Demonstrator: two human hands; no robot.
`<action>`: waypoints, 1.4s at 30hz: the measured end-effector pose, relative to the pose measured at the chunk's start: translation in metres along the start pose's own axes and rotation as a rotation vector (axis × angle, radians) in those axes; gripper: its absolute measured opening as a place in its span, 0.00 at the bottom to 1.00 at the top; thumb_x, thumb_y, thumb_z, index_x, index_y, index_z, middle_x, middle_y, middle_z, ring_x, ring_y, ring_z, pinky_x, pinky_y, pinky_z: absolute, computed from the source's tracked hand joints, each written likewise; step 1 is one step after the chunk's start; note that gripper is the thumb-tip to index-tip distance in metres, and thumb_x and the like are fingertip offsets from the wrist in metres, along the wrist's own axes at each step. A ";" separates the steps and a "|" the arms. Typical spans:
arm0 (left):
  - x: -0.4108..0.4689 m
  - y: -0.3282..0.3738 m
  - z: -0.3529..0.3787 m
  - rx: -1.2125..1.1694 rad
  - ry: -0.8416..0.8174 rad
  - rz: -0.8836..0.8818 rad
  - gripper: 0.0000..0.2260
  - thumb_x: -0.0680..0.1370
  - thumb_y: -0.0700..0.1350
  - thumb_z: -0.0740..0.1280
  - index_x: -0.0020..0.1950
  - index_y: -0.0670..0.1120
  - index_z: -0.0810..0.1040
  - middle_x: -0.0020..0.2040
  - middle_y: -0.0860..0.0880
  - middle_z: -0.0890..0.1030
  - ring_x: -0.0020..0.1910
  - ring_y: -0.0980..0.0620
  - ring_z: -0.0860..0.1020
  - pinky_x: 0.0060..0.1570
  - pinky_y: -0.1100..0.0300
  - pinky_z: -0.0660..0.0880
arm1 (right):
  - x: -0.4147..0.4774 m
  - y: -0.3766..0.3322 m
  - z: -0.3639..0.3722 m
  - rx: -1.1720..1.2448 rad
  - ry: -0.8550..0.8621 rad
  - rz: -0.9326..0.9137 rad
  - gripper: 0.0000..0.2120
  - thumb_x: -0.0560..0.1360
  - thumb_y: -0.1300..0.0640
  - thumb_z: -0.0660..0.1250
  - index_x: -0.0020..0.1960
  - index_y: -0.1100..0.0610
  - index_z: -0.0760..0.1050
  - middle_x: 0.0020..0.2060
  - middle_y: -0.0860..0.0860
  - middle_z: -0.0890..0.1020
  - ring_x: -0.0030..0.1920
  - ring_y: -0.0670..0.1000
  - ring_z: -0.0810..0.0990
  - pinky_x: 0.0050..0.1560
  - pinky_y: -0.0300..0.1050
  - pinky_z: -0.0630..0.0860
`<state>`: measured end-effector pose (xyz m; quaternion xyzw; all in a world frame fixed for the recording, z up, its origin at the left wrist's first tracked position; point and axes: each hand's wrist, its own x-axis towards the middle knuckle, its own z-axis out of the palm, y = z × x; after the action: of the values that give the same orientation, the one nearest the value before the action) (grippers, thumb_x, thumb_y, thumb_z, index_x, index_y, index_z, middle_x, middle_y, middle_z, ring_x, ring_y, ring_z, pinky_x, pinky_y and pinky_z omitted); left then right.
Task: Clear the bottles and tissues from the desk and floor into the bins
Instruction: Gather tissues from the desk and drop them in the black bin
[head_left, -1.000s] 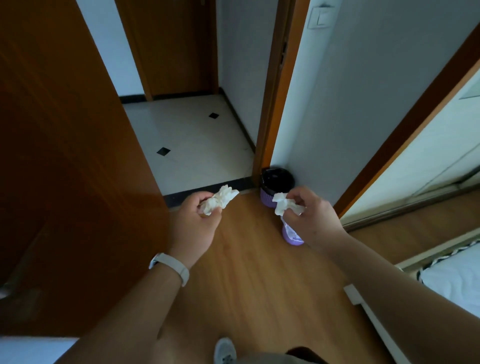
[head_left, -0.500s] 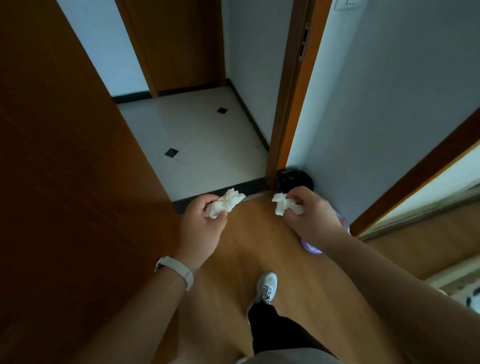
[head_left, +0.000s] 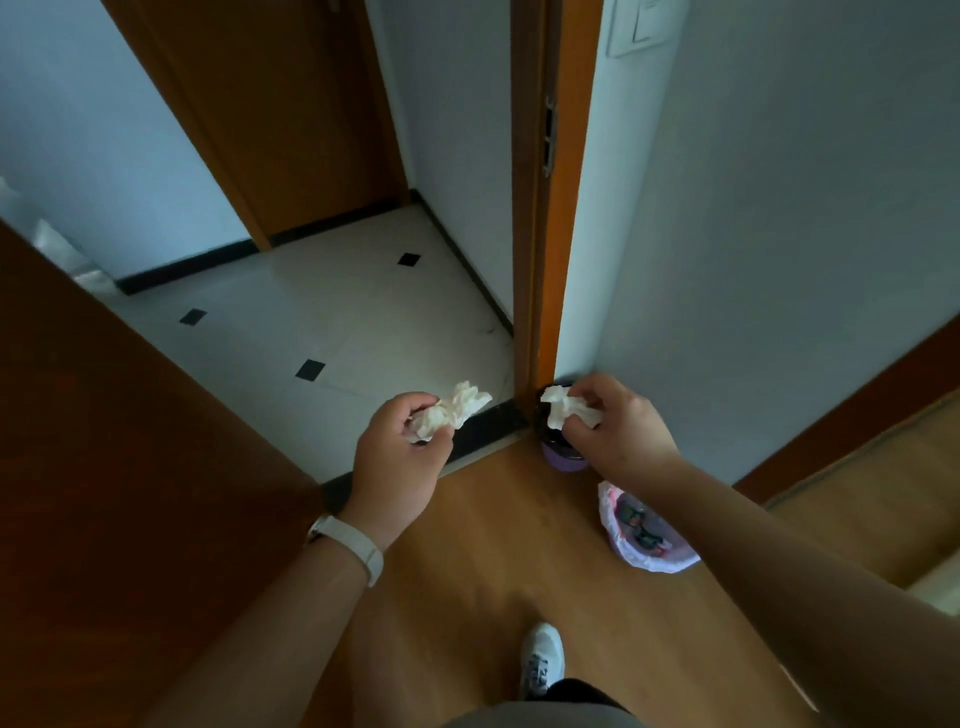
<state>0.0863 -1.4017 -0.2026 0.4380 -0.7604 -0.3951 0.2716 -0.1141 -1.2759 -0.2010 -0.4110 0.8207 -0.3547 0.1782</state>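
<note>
As we stand at the doorway: we face two bins on the wooden floor (head_left: 493, 545), just right of the door frame (head_left: 540, 208); we judge the task mid-way.
left hand (head_left: 395, 467): thumb and curled fingers pinch the left tissue (head_left: 452, 410), a crumpled wad, held over the dark threshold strip, left of both bins.
right hand (head_left: 623, 436): fingers curl round the right tissue (head_left: 566, 408), directly above the dark-lined bin (head_left: 561, 460); we judge it is held there so that letting go drops it in.
dark-lined bin: purple, the far one, tucked in the corner at the foot of the frame; mostly hidden behind the right hand.
pale-lined bin (head_left: 675, 561): the nearer one, below the right forearm; liner folded over the rim, small dark items inside that we cannot identify.
tissues: both in the air, neither in a bin yet.
bottles: none in view.
why one each: we guess one trip for both wads.
next: we release the right tissue first; the left hand needs to shift right over a bin. We cannot tell which bin takes tissues.
risk: a light wad can catch a rim; the left tissue hangs over bare floor.
rest: white wristband (head_left: 353, 545), white shoe (head_left: 543, 660), tiled floor (head_left: 322, 322) beyond.
</note>
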 end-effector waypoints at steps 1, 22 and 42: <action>0.011 0.004 0.006 0.005 -0.006 0.007 0.13 0.75 0.41 0.71 0.58 0.49 0.77 0.53 0.52 0.80 0.49 0.57 0.79 0.39 0.75 0.74 | 0.009 0.002 -0.004 0.002 0.013 0.004 0.09 0.73 0.54 0.68 0.51 0.45 0.73 0.42 0.42 0.76 0.40 0.42 0.74 0.37 0.31 0.66; 0.236 0.019 0.122 -0.046 -0.370 0.166 0.10 0.73 0.43 0.72 0.51 0.55 0.77 0.46 0.55 0.82 0.44 0.56 0.80 0.44 0.57 0.78 | 0.135 0.064 -0.023 0.012 0.275 0.449 0.09 0.72 0.54 0.68 0.49 0.45 0.71 0.44 0.48 0.78 0.41 0.50 0.76 0.34 0.36 0.67; 0.432 -0.008 0.245 0.012 -0.795 0.115 0.10 0.75 0.43 0.71 0.55 0.51 0.77 0.44 0.59 0.79 0.41 0.62 0.77 0.36 0.70 0.72 | 0.271 0.104 0.028 -0.045 0.347 0.805 0.09 0.74 0.55 0.66 0.51 0.46 0.70 0.43 0.44 0.75 0.38 0.41 0.73 0.33 0.32 0.64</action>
<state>-0.2983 -1.6962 -0.3127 0.2093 -0.8318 -0.5135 -0.0245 -0.3167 -1.4624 -0.2964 0.0035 0.9407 -0.3027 0.1530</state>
